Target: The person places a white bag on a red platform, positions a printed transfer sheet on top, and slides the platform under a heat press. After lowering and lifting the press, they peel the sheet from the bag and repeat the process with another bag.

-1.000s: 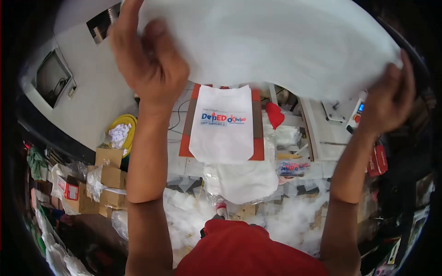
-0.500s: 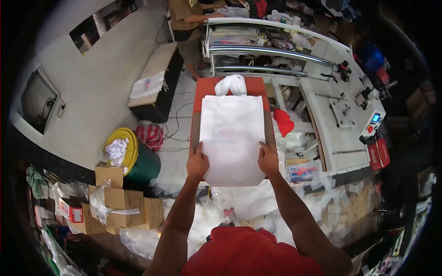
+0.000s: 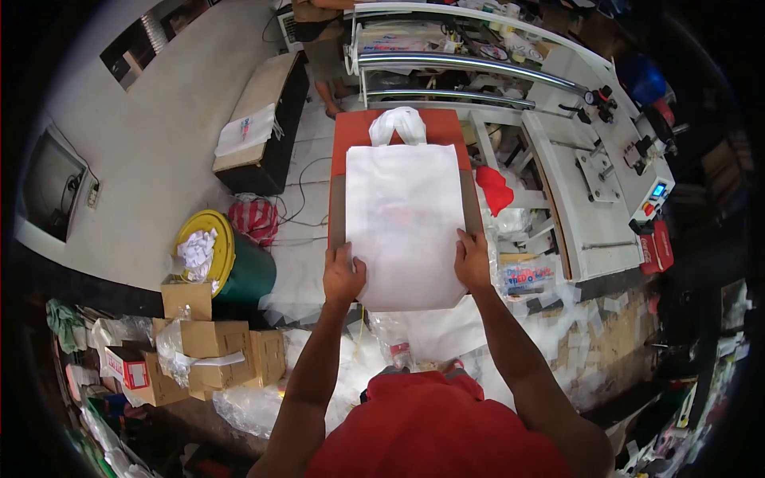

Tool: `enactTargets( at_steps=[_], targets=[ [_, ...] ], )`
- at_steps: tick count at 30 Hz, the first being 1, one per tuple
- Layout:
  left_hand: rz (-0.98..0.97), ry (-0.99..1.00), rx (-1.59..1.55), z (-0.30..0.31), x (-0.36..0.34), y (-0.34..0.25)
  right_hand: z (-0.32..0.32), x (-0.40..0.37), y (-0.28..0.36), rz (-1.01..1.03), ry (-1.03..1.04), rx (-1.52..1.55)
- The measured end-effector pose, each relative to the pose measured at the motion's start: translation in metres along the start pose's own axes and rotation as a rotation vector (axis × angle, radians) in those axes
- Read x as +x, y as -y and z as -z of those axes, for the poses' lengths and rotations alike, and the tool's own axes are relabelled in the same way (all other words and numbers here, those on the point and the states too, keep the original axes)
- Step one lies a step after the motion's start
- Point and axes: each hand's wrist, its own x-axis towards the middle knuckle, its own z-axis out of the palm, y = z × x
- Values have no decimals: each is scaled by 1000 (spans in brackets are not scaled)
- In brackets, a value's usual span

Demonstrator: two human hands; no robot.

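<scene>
A flat white bag (image 3: 404, 191) lies on an orange-and-grey board (image 3: 351, 127) in front of me, its white loop handles (image 3: 398, 125) at the far end. Faint coloured print shows through its middle. My left hand (image 3: 345, 275) is closed on the bag's near left side, thumb on top against the sheet. Opposite it, my right hand (image 3: 472, 261) grips the near right edge, fingers bent and thumb along the side. The bag's bottom end, with slanted corners, reaches toward me between both wrists.
Right of the board stands a white machine (image 3: 582, 191) with metal rollers (image 3: 478, 65). A red cloth (image 3: 495, 190) hangs beside it. At left are a green drum (image 3: 251, 275), cardboard boxes (image 3: 215, 338) and a bench (image 3: 255, 147) with printed bags. Another person (image 3: 323, 56) stands beyond.
The view has shifted, so the board, bag and room sit a little higher in it. Both hands keep their places at the bag's sides, with the right thumb slightly more upright.
</scene>
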Motion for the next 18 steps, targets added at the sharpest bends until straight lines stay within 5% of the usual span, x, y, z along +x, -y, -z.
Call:
enactTargets(
  at_steps=[11, 13, 16, 17, 18],
  targets=[
    [1, -87, -120, 4, 2, -4, -8, 4, -16, 19, -19, 61],
    [201, -71, -321, 8, 1, -6, 8, 3, -9, -69, -38, 166],
    [137, -202, -96, 22, -14, 34, 40, -13, -45, -182, -135, 248],
    [328, -214, -391, 19, -31, 82, 55, -28, -67, -180, -199, 239],
    [412, -286, -358, 39, -41, 64, 62, -48, -98, -218, -236, 190]
  ],
)
